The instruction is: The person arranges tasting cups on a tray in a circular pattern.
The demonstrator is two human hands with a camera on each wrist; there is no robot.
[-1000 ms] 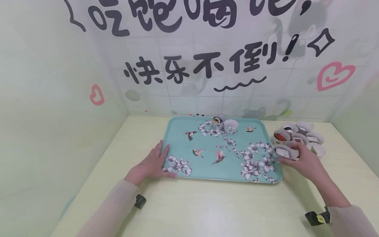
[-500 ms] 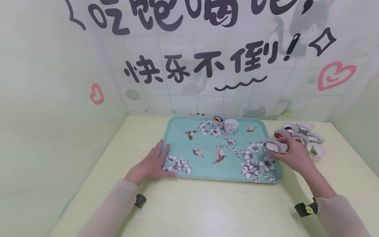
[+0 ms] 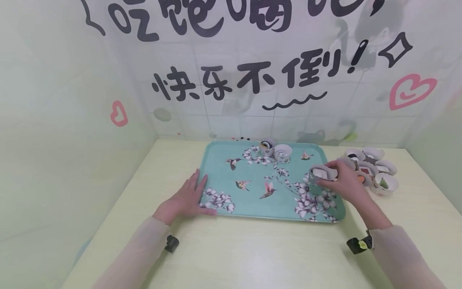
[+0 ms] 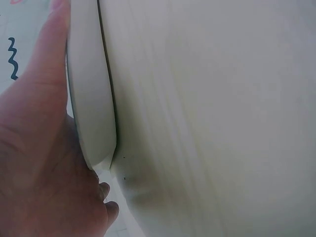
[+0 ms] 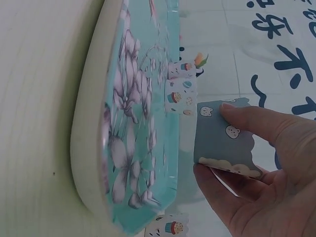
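Observation:
My right hand (image 3: 344,182) pinches a small paper baking cup (image 3: 319,174) with a white filling, holding it upright over the right part of the tray. In the right wrist view this cup (image 5: 217,132) is blue-grey with bear faces, apart from the tray surface. My left hand (image 3: 181,202) rests on the near left corner of the turquoise floral tray (image 3: 220,176), fingers extended along its edge; in the left wrist view the thumb lies along the tray's side (image 4: 91,89). Two patterned paper cups stand at the tray's back: a pale one (image 3: 282,153) and one with dark-and-orange contents (image 3: 267,147).
On the table (image 3: 231,253) right of the tray, several filled paper cups stand close together, including one with a green leaf (image 3: 384,184). My right hand partly hides some. A printed curtain or wall (image 3: 238,120) rises behind the tray.
My right hand has carried the white-filled cup leftward from the cup group to above the tray, uncovering the green-leaf cup. My left hand and the tray have stayed put.

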